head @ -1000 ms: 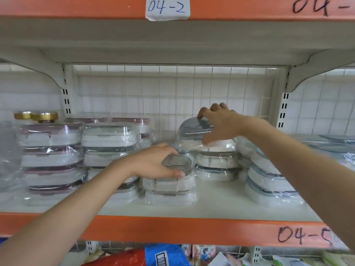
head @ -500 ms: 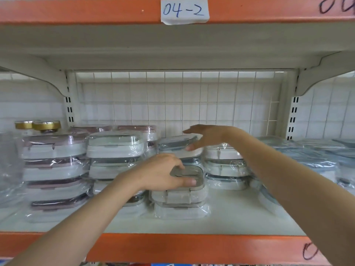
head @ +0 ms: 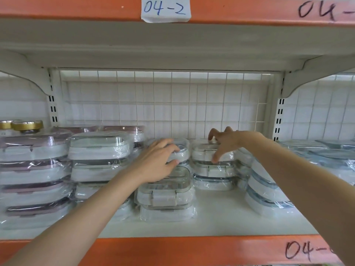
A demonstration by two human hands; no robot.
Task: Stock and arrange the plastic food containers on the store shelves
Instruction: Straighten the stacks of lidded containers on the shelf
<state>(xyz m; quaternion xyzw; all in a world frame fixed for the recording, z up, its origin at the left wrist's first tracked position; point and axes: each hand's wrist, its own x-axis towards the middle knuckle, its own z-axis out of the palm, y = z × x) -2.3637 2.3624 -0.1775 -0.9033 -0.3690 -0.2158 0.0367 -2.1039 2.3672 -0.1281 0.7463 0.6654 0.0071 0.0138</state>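
Containers (head: 212, 169) flat, long axes along shelf (head: 221, 225).

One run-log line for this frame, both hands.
left hand grips wrapped container | right hand grips top of blue-rimmed stack | shelf
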